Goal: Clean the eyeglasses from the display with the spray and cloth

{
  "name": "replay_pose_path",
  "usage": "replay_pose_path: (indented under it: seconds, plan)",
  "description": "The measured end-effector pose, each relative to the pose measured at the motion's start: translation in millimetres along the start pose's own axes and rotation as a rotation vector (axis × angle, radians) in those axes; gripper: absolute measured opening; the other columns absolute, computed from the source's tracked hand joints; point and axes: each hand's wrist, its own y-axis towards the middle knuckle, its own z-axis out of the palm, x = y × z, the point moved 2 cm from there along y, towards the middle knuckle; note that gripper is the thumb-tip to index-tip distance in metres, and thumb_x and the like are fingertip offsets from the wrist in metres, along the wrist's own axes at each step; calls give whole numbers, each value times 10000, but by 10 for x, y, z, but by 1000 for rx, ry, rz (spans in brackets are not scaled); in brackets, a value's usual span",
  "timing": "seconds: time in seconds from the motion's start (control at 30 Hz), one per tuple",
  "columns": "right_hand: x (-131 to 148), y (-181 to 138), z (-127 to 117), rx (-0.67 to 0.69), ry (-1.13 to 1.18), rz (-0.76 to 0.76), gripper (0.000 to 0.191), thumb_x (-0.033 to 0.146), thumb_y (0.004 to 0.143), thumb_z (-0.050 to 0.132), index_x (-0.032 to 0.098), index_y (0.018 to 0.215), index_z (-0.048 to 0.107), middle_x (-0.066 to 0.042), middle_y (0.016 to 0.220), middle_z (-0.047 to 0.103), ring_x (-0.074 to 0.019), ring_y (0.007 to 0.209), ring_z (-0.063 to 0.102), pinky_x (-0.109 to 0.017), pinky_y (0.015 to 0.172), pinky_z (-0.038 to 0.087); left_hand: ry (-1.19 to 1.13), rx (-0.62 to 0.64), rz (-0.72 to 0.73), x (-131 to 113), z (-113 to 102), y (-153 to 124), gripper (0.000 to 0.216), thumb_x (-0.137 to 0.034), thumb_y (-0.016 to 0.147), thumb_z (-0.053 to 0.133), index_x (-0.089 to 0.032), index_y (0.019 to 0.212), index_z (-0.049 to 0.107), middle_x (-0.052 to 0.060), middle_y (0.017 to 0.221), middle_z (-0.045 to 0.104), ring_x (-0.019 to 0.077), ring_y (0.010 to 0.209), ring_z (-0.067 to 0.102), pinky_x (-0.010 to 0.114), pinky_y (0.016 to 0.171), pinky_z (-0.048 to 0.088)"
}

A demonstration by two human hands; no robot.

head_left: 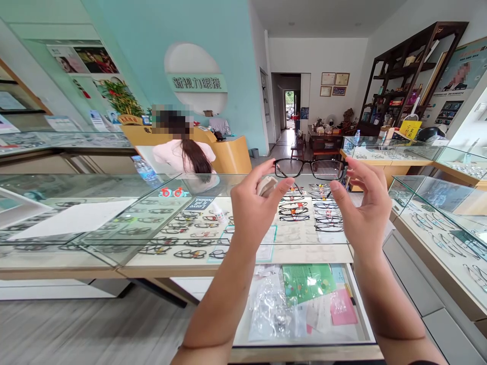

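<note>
I hold a pair of black-framed glasses [310, 169] up in front of me with both hands, lenses facing away. My left hand [254, 205] pinches the left end of the frame, and a beige cloth shows tucked in its palm. My right hand [361, 203] pinches the right end, its other fingers spread. The glasses hang above a glass display counter [114, 238] filled with rows of spectacle frames [292, 210].
A person in a pink top [186, 154] sits behind the counter by a yellow reception desk [228, 152]. More glass cases [437, 213] stand on the right. An open drawer [304, 304] below me holds plastic bags and papers. A water bottle [144, 170] stands on the counter.
</note>
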Motion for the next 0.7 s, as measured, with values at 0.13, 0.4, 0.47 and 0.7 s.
replay_pose_path:
  seconds: [0.13, 0.4, 0.47, 0.7]
  plan:
    - [-20, -10, 8, -8, -15, -36, 382, 302, 975, 762, 300, 1357, 740, -92, 1305, 750, -265, 1139, 728, -485, 950, 620, 18, -4, 0, 49, 22, 13, 562, -622, 831, 904, -236, 1233, 832, 105, 1097, 863, 246, 887, 805, 365, 751, 649]
    - [-90, -32, 25, 45, 37, 33, 380, 351, 998, 721, 313, 1375, 714, -80, 1342, 757, -268, 1204, 743, -497, 996, 627, 101, -120, 169, 19, 11, -7, 529, -618, 863, 876, -220, 1202, 793, 73, 1069, 826, 213, 914, 767, 356, 789, 599]
    - [-105, -33, 34, 80, 48, 64, 380, 366, 1007, 700, 310, 1383, 712, -81, 1362, 759, -268, 1217, 747, -498, 1001, 629, 138, -158, 219, -13, 0, -10, 521, -612, 874, 866, -222, 1206, 776, 64, 1067, 807, 207, 918, 748, 354, 793, 590]
    - [-155, -54, 72, 159, 33, 124, 436, 405, 1009, 682, 308, 1433, 698, -98, 1408, 764, -283, 1230, 753, -530, 1008, 640, 212, -241, 347, -120, -26, -13, 509, -615, 893, 846, -207, 1186, 759, 39, 981, 739, 173, 769, 632, 337, 710, 536]
